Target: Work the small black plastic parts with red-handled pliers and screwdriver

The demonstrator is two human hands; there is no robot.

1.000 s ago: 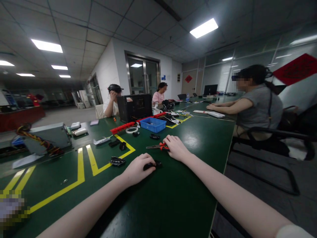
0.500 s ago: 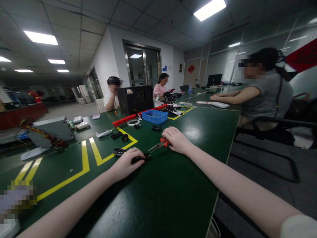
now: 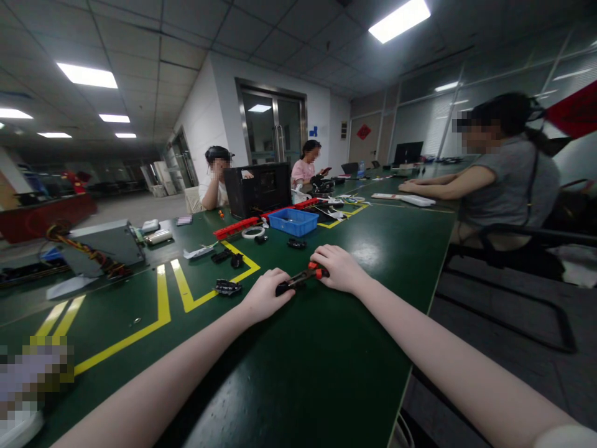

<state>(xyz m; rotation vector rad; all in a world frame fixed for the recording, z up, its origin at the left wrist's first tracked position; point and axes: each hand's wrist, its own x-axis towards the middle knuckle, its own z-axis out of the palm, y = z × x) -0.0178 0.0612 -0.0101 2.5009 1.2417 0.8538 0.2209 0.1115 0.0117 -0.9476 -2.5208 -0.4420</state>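
Observation:
My left hand (image 3: 263,297) rests on the green table (image 3: 298,373), its fingers closed on a small black part (image 3: 282,288). My right hand (image 3: 340,269) is closed round the red handles of a pair of pliers (image 3: 304,277). The pliers' jaws point left and meet the black part between my two hands. Another small black part (image 3: 228,287) lies just left of my left hand, beside the yellow tape line (image 3: 186,292).
A blue bin (image 3: 293,221), red strips (image 3: 236,227), a black computer case (image 3: 257,188), a tape roll (image 3: 252,232) and loose black parts lie further along the table. A grey power supply (image 3: 100,246) with coloured wires sits at left. Three people sit at the far end and right; the table edge and chairs run along my right.
My left hand has slid right with the black part towards my right hand. The pliers' jaws, apart from it before, now touch it.

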